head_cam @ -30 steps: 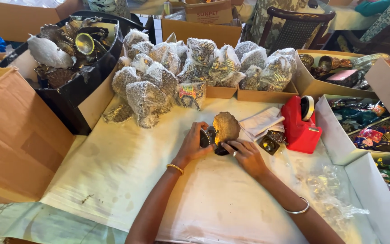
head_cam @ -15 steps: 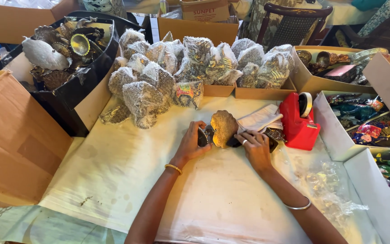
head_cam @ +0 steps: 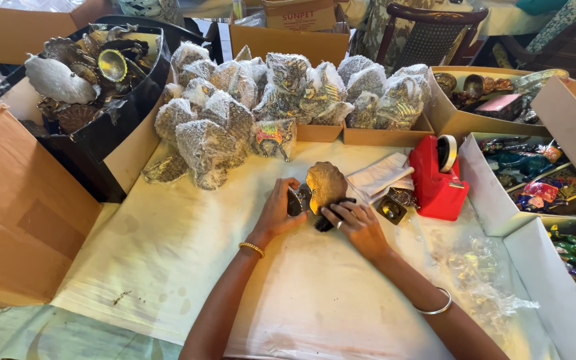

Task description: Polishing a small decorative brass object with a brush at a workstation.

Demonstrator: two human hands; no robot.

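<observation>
A brass-coloured metal piece (head_cam: pixel 325 187) with a scalloped, leaf-like edge is held upright near the middle of the table, on the cream paper sheet (head_cam: pixel 168 253). It is gripped from both sides. The left hand (head_cam: pixel 279 212) is placed at 9 o'clock of the piece, with the fingers curled together around a dark part at its left edge. The right hand (head_cam: pixel 358 225) is placed at 4 o'clock of the piece; its fingers are pressed together and bent over a dark object at the lower edge of the piece. What this dark object is cannot be told. A gold bangle (head_cam: pixel 251 249) is worn on the left wrist and a thin silver bangle (head_cam: pixel 435 308) on the right wrist.

At 3 o'clock of the piece a red tape dispenser (head_cam: pixel 437 179) is standing, and between them a folded white cloth (head_cam: pixel 380 179) and a small round metal bowl (head_cam: pixel 392 209) are seen. At 11 to 1 o'clock a heap of items wrapped in bubble wrap (head_cam: pixel 281 100) is piled. At 10 o'clock a black tub (head_cam: pixel 111 130) filled with metal shell-shaped dishes is placed. At 8 o'clock a flat cardboard box (head_cam: pixel 21 220) is lying. At 4 o'clock crumpled clear plastic (head_cam: pixel 481 280) is lying on the sheet, and white boxes with painted figurines (head_cam: pixel 535 193) are found at the far right.
</observation>
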